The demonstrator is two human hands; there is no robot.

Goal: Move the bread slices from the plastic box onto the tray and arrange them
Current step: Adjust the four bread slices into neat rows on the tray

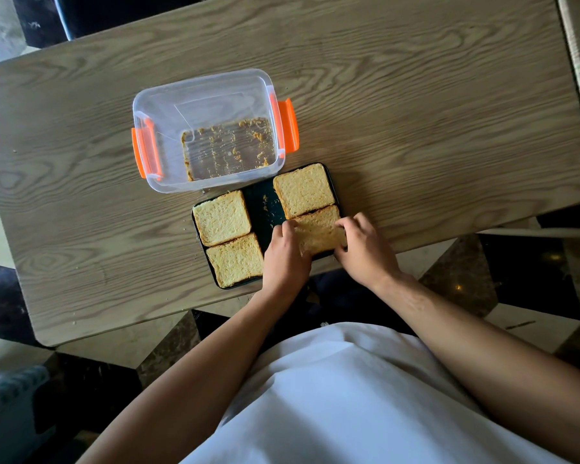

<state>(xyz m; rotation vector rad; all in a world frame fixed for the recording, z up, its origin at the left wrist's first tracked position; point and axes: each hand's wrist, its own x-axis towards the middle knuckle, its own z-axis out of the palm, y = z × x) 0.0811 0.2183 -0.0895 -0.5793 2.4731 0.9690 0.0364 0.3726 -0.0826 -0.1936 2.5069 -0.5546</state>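
Note:
A dark tray [263,204] lies at the table's near edge with bread slices on it. One slice [221,217] sits at the tray's far left, another [235,259] at its near left, a third [303,193] at its far right. Both hands pinch a slice [318,229] at the near right: my left hand [287,257] on its left edge, my right hand [362,246] on its right edge. The clear plastic box [205,95] with orange clips stands just behind the tray and holds only crumbs.
The wooden table [416,112] stretches far and right of the box. Crumbs lie on the tray's bare middle strip. A tiled floor shows below the near table edge, with my white shirt [349,396] at the bottom.

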